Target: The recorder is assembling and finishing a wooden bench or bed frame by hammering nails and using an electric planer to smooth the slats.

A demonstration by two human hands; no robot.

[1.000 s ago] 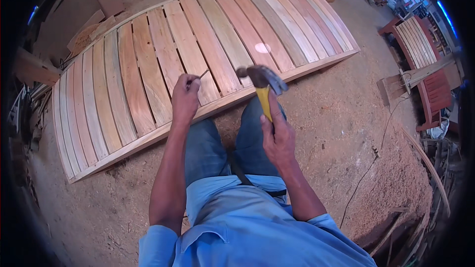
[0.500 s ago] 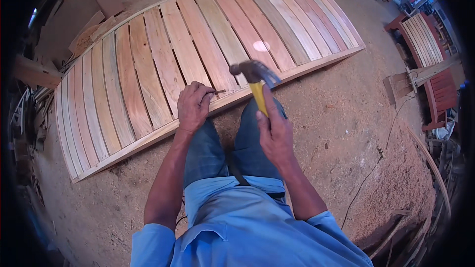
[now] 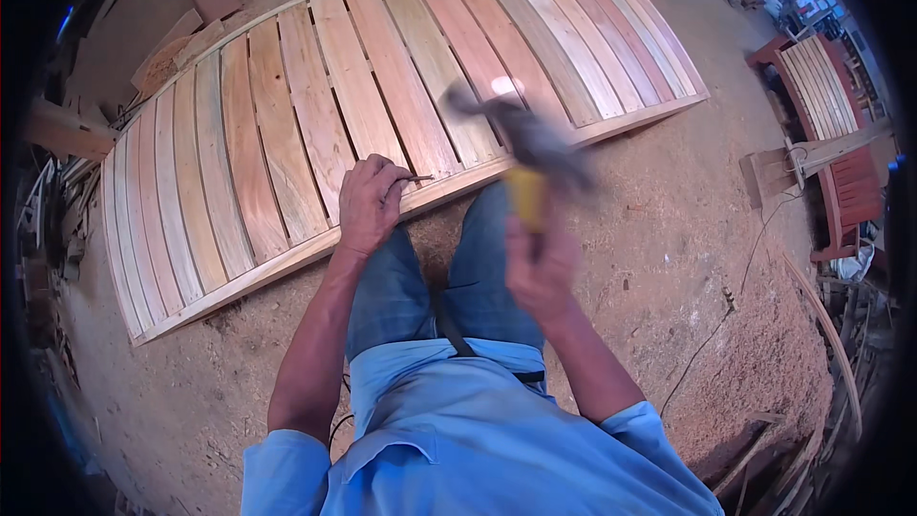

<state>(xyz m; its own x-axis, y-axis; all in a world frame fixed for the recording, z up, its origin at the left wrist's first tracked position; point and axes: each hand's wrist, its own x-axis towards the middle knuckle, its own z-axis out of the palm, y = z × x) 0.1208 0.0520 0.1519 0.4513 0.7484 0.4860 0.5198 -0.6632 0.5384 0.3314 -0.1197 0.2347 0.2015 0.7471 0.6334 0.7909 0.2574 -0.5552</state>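
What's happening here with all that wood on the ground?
A person is standing over a long slatted wooden panel that lies on a sawdust-covered floor. Their left hand holds a nail near the panel's front rail. Their right hand grips a yellow-handled hammer, raised and blurred by motion. A red slatted chair stands off to the right.

Slatted wooden panel (image 3: 287, 134): long, gently bowed by the lens, made of pale and reddish boards side by side with narrow gaps, lying flat on the dirt floor from 9 o'clock up toward 1 o'clock. Nail (image 3: 417, 178): thin, dark, pinched in the left hand (image 3: 368, 201) at the panel's near rail, just left of centre, pointing toward 3 o'clock. Hammer (image 3: 521, 148): dark metal head, yellow handle, blurred (details hard to tell), raised in the right hand (image 3: 540, 272) near centre, head toward 11 o'clock.
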